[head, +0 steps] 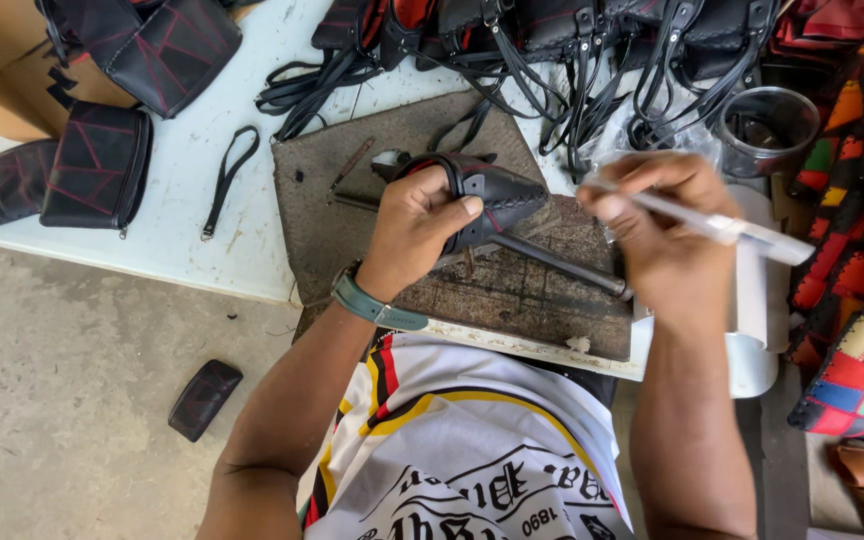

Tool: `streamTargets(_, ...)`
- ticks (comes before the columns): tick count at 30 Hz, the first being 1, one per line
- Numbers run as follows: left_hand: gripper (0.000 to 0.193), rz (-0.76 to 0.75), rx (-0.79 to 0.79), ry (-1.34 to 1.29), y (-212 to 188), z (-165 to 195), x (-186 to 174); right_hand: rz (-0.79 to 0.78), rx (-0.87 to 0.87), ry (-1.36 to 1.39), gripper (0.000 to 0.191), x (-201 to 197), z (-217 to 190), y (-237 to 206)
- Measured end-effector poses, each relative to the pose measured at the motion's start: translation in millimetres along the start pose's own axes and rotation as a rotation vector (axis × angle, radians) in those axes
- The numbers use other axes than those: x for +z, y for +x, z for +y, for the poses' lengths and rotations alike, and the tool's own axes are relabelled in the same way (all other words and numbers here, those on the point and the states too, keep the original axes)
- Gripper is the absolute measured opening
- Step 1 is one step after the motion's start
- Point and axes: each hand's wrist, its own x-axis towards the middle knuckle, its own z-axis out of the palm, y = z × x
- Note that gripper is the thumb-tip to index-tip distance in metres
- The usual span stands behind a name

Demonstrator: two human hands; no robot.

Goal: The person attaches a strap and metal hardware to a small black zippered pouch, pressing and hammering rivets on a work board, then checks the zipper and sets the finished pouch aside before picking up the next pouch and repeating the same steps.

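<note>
1. Left hand (420, 225) closed around a small black leather piece (492, 200) with a strap loop at its top; thumb lies across the front of it, fingers wrapped behind. A green band sits on that wrist.
2. Leather piece rests over a dark metal rod (562, 265) that runs down to the right across a worn, scarred work board (352, 170). Board lies on a white table (202, 210).
3. Right hand (657, 225) closed on a thin white pen-like tool (712, 225), gripped between thumb and fingers; the tool sticks out to the right, well past the knuckles. Its working tip is hidden by the fingers, so contact with the leather cannot be told.
4. The two hands are near each other, not touching.
5. Surroundings: a heap of black straps and bags (552, 50) along the far edge of the table; two black pouches with red stitching (97, 165) at left; a clear round container (767, 130) just beyond the right hand; patchwork multicolour bags (857, 200) at far right.
6. One small dark pouch (204, 398) lies on the concrete floor, left of the person's arm.
</note>
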Motion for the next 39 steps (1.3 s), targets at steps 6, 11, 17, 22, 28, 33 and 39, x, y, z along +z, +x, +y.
streamTargets(6,0.026,0.053,0.035,0.262,-11.2,16.3,14.8,0.006,0.024,-0.298,0.016,41.9,-2.2,-16.0)
streamTargets(11,0.013,0.057,0.077,0.363,-15.5,17.9,22.8,-0.045,-0.100,-0.463,0.016,47.9,-5.6,-16.1)
streamTargets(17,0.007,0.076,0.048,0.268,-17.2,21.4,34.5,-0.059,-0.229,-0.517,0.012,48.8,-11.1,-19.6)
streamTargets(22,0.007,0.053,0.014,0.320,-18.2,30.3,43.7,-0.008,-0.251,-0.488,0.013,46.8,-12.4,-26.1)
streamTargets(28,0.006,0.014,0.048,0.296,-19.3,31.7,49.6,0.001,-0.252,-0.487,0.016,43.3,-12.0,-29.8)
streamTargets(33,0.018,0.021,0.100,0.369,-18.0,27.8,47.2,-0.013,-0.262,-0.407,0.018,40.7,-9.3,-28.0)
streamTargets(39,0.019,-0.007,0.118,0.444,-16.2,32.9,46.0,0.025,-0.307,-0.564,0.021,39.2,-8.2,-25.8)
